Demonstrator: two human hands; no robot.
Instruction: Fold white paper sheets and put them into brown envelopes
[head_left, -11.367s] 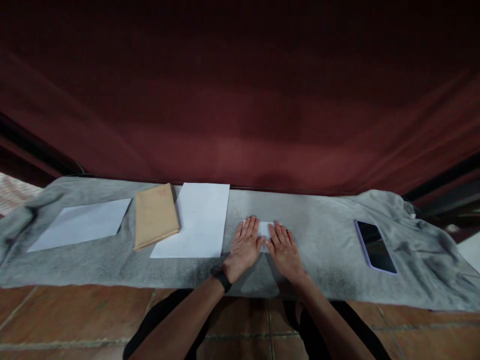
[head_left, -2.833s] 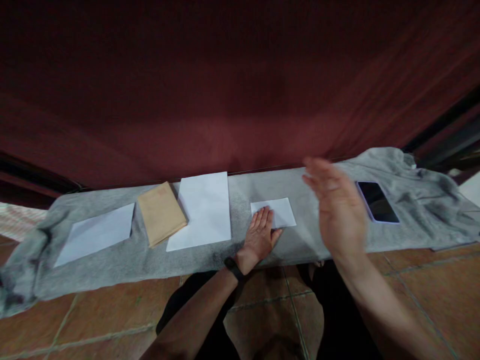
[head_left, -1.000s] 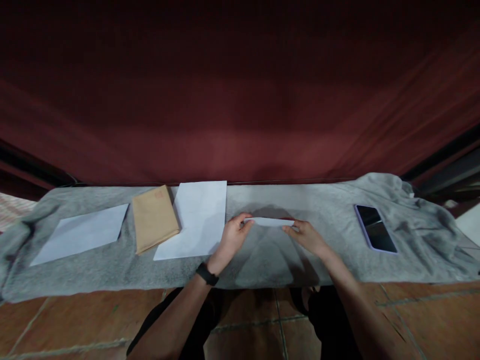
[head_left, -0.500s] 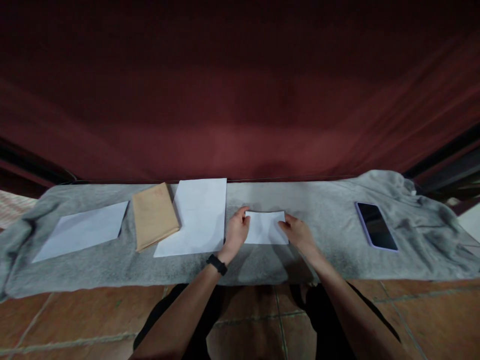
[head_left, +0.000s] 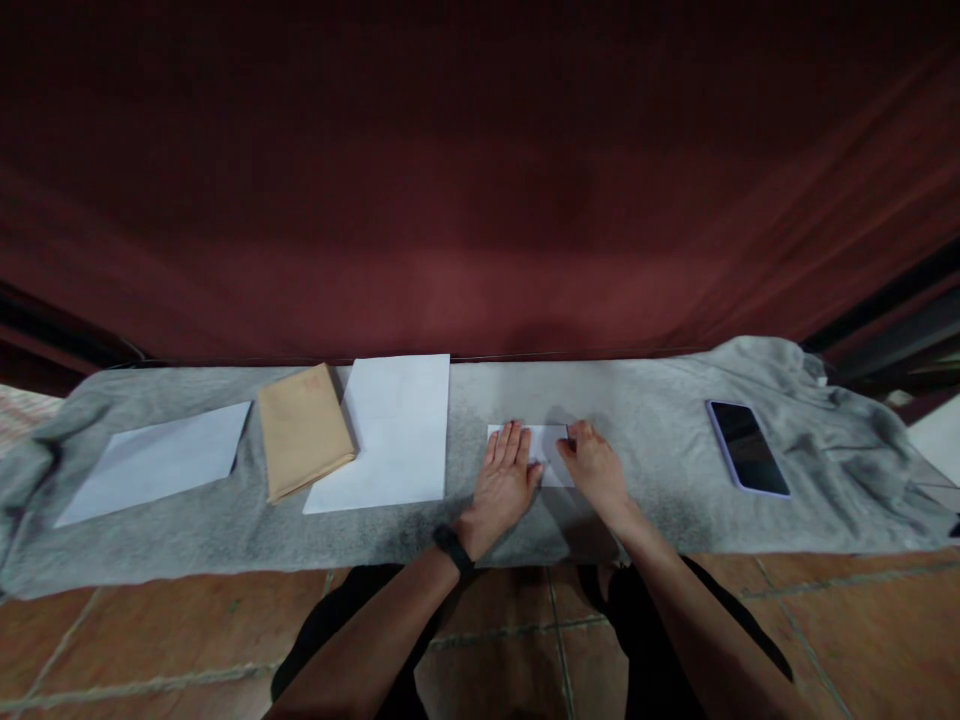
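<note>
A small white paper (head_left: 553,462) lies on the grey cloth in front of me. My left hand (head_left: 507,482) rests flat on its left part, fingers stretched out and pointing away from me, hiding much of that side. At the paper's right edge, my right hand (head_left: 594,462) has its thumb and index finger pinched near the upper right corner. A dark band (head_left: 453,549) is round my left wrist.
To the left are a large white sheet (head_left: 397,430), a brown paper packet (head_left: 306,430) overlapping its edge, and another white sheet (head_left: 157,458). A phone (head_left: 748,447) in a purple case lies at the right on the rumpled grey cloth (head_left: 645,400). Behind hangs a dark red curtain (head_left: 450,250).
My left hand has let go of the paper's left edge and moved right, now spread flat on top of it. The paper has come down flat. My right hand has stayed at the right edge.
</note>
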